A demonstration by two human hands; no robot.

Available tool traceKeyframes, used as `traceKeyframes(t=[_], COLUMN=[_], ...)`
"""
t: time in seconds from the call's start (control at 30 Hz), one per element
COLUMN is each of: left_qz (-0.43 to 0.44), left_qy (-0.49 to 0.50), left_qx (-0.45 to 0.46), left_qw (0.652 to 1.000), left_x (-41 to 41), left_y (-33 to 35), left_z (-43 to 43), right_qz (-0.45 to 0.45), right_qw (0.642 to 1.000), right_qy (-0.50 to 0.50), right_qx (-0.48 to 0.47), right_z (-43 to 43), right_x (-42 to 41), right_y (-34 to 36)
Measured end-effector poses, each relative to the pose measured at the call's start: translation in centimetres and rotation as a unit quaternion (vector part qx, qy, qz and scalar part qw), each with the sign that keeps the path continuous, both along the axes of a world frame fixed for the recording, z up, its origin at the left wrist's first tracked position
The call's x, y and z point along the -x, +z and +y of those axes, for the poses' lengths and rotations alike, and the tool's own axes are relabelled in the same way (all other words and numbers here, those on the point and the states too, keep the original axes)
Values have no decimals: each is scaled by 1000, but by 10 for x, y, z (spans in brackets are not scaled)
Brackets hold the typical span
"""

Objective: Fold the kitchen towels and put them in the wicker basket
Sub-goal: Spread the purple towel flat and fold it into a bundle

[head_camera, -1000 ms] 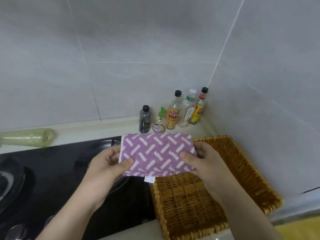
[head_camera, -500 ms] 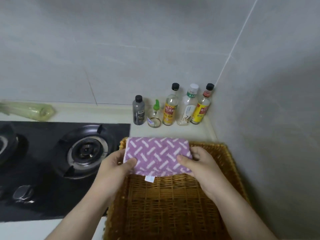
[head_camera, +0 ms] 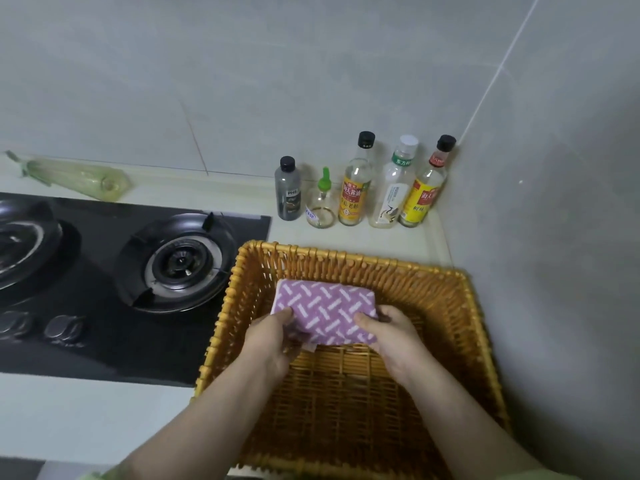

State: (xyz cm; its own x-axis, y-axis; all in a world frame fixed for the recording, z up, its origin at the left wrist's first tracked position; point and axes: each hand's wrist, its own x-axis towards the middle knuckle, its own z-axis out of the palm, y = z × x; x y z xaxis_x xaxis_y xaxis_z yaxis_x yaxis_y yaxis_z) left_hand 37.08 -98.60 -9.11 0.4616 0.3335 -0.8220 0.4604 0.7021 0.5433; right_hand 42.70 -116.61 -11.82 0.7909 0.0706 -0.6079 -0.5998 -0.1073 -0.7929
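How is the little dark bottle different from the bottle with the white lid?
The dark bottle is shorter, and the white-lid bottle stands taller. The dark bottle is smoky grey all over, while the white-lid bottle is see-through with a white label. The dark bottle has a black lid. The white-lid bottle has a green band under its lid. Both stand upright in the same row behind the basket.

Folded towel purple with white dash weave pattern; wicker basket golden-yellow; stove black; wall tiles pale grey; bottle caps black.
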Motion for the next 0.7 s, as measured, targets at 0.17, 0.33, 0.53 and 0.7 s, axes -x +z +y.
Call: traceKeyframes(t=[0.17,0.33,0.53,0.7], left_qz=[10,17,43,50], left_qy=[69,115,161,198], left_qx=[14,31,38,55], left_qw=[997,993,985,977], left_x=[-7,-15,-18,-16], left_y=[-10,-10,-21,-32], left_z=[4,7,-1,0], right_qz=[49,33,36,44], right_qw=[998,999,998,998], right_qy=[3,32,42,46], right_qx=[-27,1,22,-2], right_z=[17,34,37,37], right_x=[-10,-19,-24,-23], right_y=[-29,-36,-42,-47])
